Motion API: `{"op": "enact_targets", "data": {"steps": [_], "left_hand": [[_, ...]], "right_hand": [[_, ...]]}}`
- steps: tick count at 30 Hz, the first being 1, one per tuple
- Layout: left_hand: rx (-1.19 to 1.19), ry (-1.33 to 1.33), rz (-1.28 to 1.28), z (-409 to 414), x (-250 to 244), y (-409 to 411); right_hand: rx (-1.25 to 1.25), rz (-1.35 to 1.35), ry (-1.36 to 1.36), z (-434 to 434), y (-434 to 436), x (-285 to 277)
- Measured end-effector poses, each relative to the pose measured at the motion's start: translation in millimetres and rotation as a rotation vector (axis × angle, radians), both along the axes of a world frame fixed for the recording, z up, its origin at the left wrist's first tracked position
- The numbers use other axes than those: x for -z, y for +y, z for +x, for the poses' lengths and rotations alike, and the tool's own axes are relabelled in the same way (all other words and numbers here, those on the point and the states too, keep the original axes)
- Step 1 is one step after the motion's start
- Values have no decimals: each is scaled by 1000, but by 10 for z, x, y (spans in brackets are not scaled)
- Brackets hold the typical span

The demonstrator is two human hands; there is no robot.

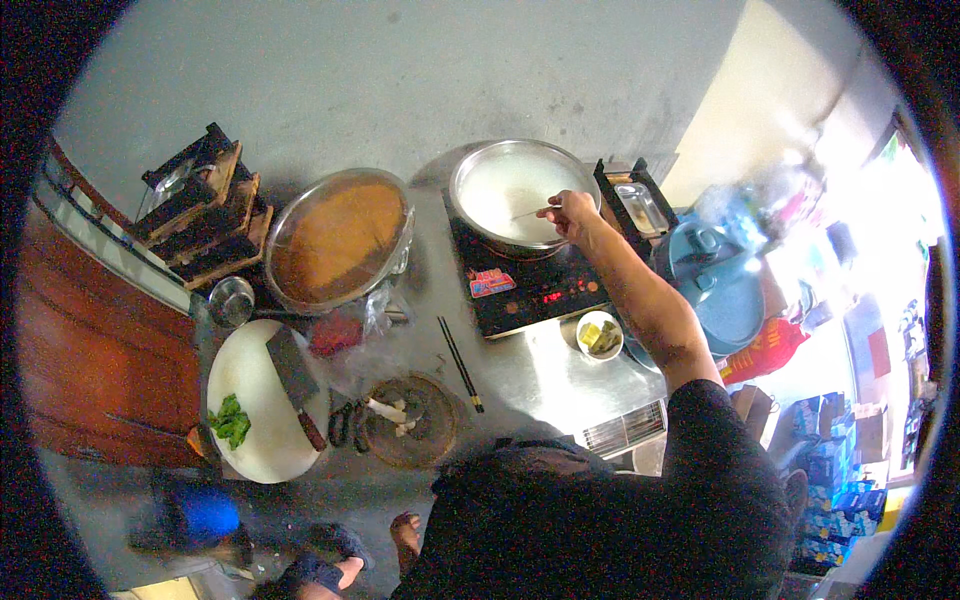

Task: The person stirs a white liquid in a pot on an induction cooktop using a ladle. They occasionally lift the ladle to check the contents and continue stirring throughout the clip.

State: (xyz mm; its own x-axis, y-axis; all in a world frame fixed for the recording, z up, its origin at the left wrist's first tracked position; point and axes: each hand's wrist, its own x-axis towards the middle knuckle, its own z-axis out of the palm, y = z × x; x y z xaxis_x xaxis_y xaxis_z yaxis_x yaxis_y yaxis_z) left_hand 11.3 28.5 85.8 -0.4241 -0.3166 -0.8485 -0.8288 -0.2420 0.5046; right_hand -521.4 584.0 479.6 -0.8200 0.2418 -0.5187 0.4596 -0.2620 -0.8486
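Note:
My right hand [570, 215] reaches over a wide stainless-steel pot [463, 217] and grips a thin-handled utensil [527, 214]. The utensil's far end points down into whitish, cloudy contents, so its head cannot be made out. Under the pot is a black induction cooker [540, 315] with a lit red display. A small white bowl [619, 349] with yellow and dark green pieces stands by the cooker's front edge. My left hand [405, 529] appears low beside my dark-clothed body, partly hidden; whether it holds anything cannot be told.
A round white cutting board [262, 465] bears a cleaver [292, 367] and green leaves [231, 421]. Nearby are scissors [346, 426], a wooden round [435, 435] with white pieces, black chopsticks [459, 364] and a plastic-covered basin [337, 240]. Another person's leg [349, 571] shows lower left.

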Motion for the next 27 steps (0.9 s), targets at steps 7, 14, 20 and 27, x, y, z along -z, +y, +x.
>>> {"op": "enact_targets", "data": {"steps": [7, 14, 20, 27], "left_hand": [[66, -38, -30, -185, -258, -7], [54, 6, -25, -188, -163, -98], [184, 48, -92, -190, 218, -276], [936, 574, -774, -332, 56, -186]], "right_hand": [[312, -174, 47, -33, -159, 131], [380, -182, 120, 13, -45, 151], [414, -226, 243, 162, 205, 49], [262, 66, 307, 489, 343, -292]]}}
